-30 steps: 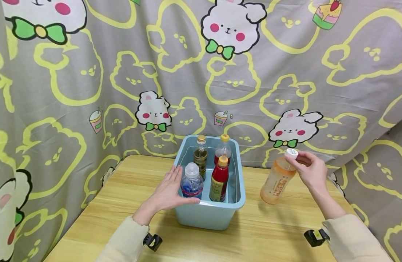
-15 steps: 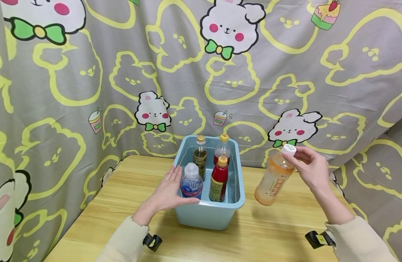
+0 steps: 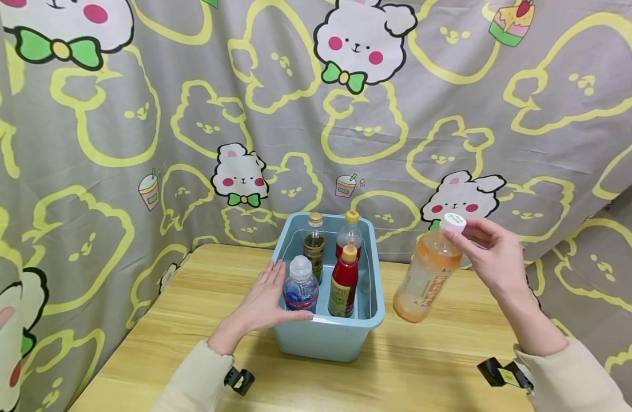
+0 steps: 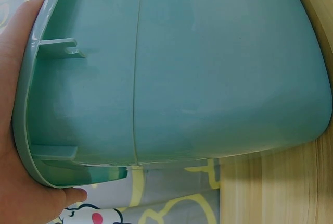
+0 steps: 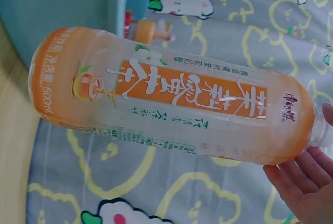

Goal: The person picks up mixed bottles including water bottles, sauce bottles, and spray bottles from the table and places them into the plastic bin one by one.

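Observation:
Pinched by the white cap, a clear plastic drink bottle point(image 3: 428, 277) with an orange label hangs from my right hand point(image 3: 493, 254). It tilts, its base toward the light-blue plastic bin point(image 3: 321, 337) on its left. The right wrist view shows the same tea bottle point(image 5: 192, 99) side-on, fingers point(image 5: 299, 177) at its neck. My left hand point(image 3: 261, 300) rests on the bin's near left corner, fingers straight along the left rim and thumb along the front rim. Inside stand a blue-labelled bottle point(image 3: 301, 292), a red sauce bottle point(image 3: 344, 283) and other bottles.
Farther back in the bin are a dark bottle point(image 3: 314, 246) with a gold cap and a clear bottle point(image 3: 350, 233) with a yellow cap. A wooden table point(image 3: 218, 274) carries the bin. A grey patterned curtain point(image 3: 290, 126) hangs behind and at both sides.
My right hand has raised the drink bottle off the table, and its base has swung left toward the bin. The left hand and the bin stay in place.

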Demonstrator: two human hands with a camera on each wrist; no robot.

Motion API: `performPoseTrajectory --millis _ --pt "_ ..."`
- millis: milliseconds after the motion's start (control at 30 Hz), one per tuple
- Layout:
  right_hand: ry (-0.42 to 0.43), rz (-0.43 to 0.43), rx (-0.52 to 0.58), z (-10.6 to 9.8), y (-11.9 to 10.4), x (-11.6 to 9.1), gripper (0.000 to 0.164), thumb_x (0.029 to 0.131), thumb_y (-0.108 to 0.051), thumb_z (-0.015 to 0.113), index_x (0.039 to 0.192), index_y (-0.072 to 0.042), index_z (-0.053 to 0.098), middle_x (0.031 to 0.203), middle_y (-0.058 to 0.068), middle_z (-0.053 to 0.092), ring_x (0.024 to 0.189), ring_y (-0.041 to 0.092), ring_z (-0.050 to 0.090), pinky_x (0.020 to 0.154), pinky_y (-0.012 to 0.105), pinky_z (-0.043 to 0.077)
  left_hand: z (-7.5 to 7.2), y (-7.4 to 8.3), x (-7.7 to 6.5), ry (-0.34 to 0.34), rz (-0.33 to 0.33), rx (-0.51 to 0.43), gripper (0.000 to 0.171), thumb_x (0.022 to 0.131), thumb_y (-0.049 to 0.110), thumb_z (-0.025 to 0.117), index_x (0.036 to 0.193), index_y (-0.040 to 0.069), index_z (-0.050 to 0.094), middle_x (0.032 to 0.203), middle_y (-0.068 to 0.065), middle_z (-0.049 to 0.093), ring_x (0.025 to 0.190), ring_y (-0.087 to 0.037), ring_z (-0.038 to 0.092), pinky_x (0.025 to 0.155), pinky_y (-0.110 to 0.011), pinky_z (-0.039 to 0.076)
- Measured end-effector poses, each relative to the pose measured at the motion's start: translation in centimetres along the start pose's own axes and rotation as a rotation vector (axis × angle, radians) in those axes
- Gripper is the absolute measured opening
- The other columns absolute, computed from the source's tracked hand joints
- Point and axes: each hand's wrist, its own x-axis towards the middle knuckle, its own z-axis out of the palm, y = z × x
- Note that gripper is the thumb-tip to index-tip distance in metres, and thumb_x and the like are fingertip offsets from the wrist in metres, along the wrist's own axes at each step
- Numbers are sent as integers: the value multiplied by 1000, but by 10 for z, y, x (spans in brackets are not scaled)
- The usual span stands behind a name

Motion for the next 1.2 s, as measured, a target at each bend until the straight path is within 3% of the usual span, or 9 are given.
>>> performPoseTrajectory --millis 467,733,1200 --pt "33 -43 189 3 -28 6 24 76 -4 68 100 -5 65 82 -12 66 76 2 61 66 11 46 -1 0 0 -2 -2 4 118 62 75 54 139 -5 13 145 -20 12 133 -30 1 106 -42 7" --pt "53 -101 233 9 -40 10 23 76 -4 69 98 -2 66 79 -7 66 70 5 61 60 13 47 -1 0 0 0 4 -10 118 62 75 53 139 -5 13 144 -20 12 133 -31 2 106 -43 8" --pt "35 -153 438 31 -58 16 19 74 1 69 93 -2 67 78 -2 67 69 9 61 62 15 48 -1 -1 0 -6 4 -12 118 62 75 53 140 -4 12 145 -19 11 133 -29 1 106 -42 6"
